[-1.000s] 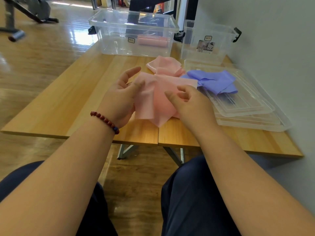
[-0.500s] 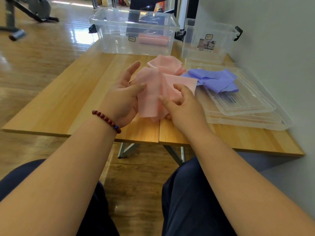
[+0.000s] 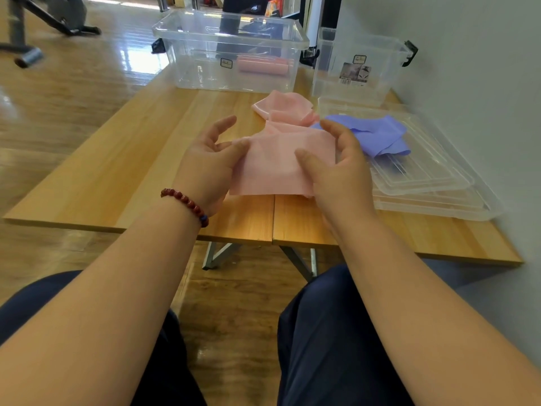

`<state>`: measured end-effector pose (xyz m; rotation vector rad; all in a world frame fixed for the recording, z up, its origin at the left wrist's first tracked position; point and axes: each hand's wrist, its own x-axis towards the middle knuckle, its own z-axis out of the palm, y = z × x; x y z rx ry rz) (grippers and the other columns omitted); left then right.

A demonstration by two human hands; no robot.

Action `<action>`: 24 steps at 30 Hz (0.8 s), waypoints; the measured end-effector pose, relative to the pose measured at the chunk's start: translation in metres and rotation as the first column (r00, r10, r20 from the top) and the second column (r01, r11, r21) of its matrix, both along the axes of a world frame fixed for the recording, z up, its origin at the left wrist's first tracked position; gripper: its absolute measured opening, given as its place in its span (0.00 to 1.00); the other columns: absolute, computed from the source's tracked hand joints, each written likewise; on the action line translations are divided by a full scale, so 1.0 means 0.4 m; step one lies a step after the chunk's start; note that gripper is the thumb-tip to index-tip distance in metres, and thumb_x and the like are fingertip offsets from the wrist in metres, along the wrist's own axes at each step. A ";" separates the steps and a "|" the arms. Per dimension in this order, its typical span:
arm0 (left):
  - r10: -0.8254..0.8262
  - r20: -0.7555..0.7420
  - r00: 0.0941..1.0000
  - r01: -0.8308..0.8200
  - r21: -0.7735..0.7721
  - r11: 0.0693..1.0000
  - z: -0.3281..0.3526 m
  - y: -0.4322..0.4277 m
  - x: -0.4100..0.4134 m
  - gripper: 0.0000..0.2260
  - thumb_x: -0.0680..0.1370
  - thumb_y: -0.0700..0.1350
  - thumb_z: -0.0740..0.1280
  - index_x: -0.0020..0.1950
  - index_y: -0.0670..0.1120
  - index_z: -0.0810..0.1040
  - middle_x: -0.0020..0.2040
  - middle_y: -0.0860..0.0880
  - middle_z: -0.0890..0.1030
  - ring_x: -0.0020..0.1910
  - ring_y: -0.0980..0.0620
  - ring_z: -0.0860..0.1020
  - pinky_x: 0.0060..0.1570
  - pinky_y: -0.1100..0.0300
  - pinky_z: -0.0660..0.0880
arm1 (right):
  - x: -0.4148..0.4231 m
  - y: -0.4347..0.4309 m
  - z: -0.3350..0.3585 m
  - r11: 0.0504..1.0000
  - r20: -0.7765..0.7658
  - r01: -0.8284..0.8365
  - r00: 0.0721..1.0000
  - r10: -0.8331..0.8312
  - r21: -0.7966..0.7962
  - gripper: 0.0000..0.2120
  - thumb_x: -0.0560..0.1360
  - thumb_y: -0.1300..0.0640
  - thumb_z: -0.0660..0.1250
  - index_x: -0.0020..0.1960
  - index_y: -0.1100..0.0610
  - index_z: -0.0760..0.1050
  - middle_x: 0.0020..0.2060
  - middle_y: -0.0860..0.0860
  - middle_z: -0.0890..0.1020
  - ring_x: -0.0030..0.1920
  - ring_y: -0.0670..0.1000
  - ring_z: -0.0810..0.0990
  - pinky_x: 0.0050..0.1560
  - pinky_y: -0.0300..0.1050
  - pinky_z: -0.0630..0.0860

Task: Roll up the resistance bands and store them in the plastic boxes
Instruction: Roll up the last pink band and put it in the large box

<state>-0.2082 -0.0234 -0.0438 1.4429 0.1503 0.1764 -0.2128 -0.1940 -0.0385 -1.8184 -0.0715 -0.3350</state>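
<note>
Both your hands have drawn apart since a moment ago, and the pink band [image 3: 275, 168], bunched between them then, now spreads flat from one hand to the other above the near part of the table [image 3: 117, 171]. Your left hand [image 3: 209, 168] pinches the band's left edge under the thumb, with the forefinger lifted clear and pointing away from you. Your right hand [image 3: 344, 174] grips the right edge, thumb pressed on top and fingers curled over the far corner. Behind your hands the band trails back to a loose pink heap [image 3: 284, 108] lying on the table.

Just right of that heap, a purple band [image 3: 377, 133] lies crumpled on a stack of clear lids [image 3: 433, 200] beside the wall. At the far edge of the table stands a large clear box [image 3: 205, 54] with a pink roll [image 3: 263, 64] lying inside it. A smaller clear box [image 3: 336, 68] stands to its right. Each box carries a small sticker on its front, and the smaller one also has a picture label, but you cannot read the writing on any of them. A beaded bracelet [image 3: 187, 202] circles your left wrist.
</note>
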 end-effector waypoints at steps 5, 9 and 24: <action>-0.149 0.003 0.989 0.149 -0.070 0.986 0.014 0.006 -0.010 0.29 0.77 0.36 0.68 0.73 0.55 0.65 0.58 0.49 0.77 0.58 0.48 0.79 0.52 0.51 0.81 | -0.010 -0.021 -0.005 0.978 0.081 0.142 0.988 -0.131 -0.150 0.12 0.75 0.53 0.72 0.56 0.43 0.74 0.64 0.45 0.68 0.59 0.40 0.66 0.49 0.15 0.60; -0.108 0.007 0.994 0.108 0.016 0.994 0.017 0.010 -0.010 0.30 0.76 0.36 0.68 0.75 0.54 0.64 0.60 0.50 0.78 0.58 0.49 0.79 0.56 0.50 0.80 | -0.011 -0.033 -0.003 0.967 0.070 0.187 0.982 -0.178 -0.174 0.11 0.74 0.50 0.73 0.52 0.45 0.74 0.59 0.46 0.67 0.49 0.36 0.67 0.46 0.15 0.61; -0.011 0.074 0.997 -0.004 0.201 0.980 0.019 0.018 -0.019 0.03 0.78 0.44 0.69 0.48 0.49 0.82 0.52 0.49 0.82 0.53 0.53 0.81 0.48 0.63 0.80 | -0.010 -0.072 -0.021 0.986 -0.023 -0.138 0.990 0.137 -0.095 0.20 0.77 0.68 0.62 0.57 0.45 0.78 0.59 0.37 0.74 0.61 0.36 0.71 0.57 0.33 0.72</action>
